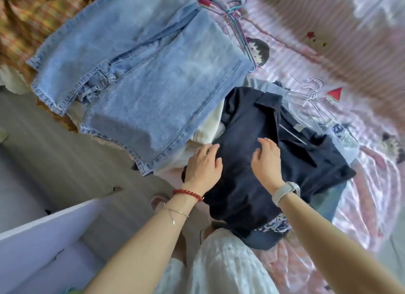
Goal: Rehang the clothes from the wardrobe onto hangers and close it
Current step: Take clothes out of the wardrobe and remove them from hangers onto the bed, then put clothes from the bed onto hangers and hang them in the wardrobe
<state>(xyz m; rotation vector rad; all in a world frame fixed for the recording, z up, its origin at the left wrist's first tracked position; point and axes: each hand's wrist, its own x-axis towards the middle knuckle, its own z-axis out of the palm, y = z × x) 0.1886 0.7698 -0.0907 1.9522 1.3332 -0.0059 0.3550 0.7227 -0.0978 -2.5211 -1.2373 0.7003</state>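
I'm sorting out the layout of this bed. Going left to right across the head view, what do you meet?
Light blue denim jeans → left hand → right hand, both on the dark navy collared shirt → silver wire hangers on the pink striped bedsheet.

Both forearms are bare. The left wrist carries a red bead bracelet (188, 194) and a thin chain bracelet (176, 212). The right wrist wears a white-strapped watch (286, 191), above a white textured garment (223, 265).
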